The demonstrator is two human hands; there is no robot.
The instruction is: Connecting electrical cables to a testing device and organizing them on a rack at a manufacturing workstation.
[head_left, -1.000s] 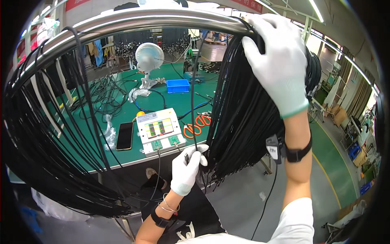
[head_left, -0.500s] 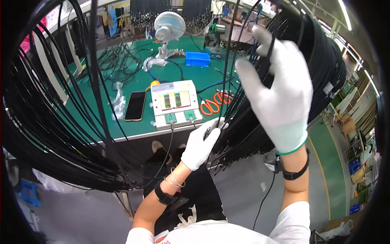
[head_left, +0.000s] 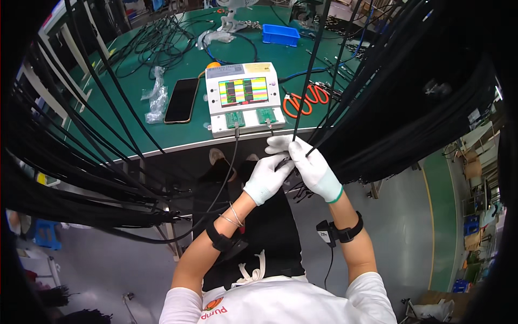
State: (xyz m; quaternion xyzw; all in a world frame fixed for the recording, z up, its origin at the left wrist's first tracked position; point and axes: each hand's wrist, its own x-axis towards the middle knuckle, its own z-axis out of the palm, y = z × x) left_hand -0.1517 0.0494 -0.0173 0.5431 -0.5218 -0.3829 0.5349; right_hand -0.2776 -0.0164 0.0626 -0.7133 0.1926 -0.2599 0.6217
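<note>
In front of my waist both gloved hands come together at a thin black cable [head_left: 305, 86] that hangs down from above. My left hand [head_left: 265, 179] is closed round a dark piece of it; the fingers hide the end. My right hand [head_left: 314, 170] pinches the cable just beside it, fingertips touching the left hand's. Beyond them, at the table's near edge, stands a white cable tester [head_left: 218, 92] with a lit colour screen and two green socket boards. One black lead [head_left: 235, 148] is plugged into its left board. A short plug [head_left: 270, 125] sits at the right board.
Thick bundles of black cable hang at the left [head_left: 70, 200] and right [head_left: 399, 119]. On the green table [head_left: 129, 108] lie a phone [head_left: 182, 101], clear plastic wrap [head_left: 157, 100], orange-handled scissors [head_left: 294, 106], a blue tray [head_left: 280, 35], coiled cables [head_left: 156, 46] and a fan base [head_left: 232, 22].
My right hand has come down from its raised, open position and closed on the cable beside my left hand. The head view has tilted lower, so the table appears higher.
</note>
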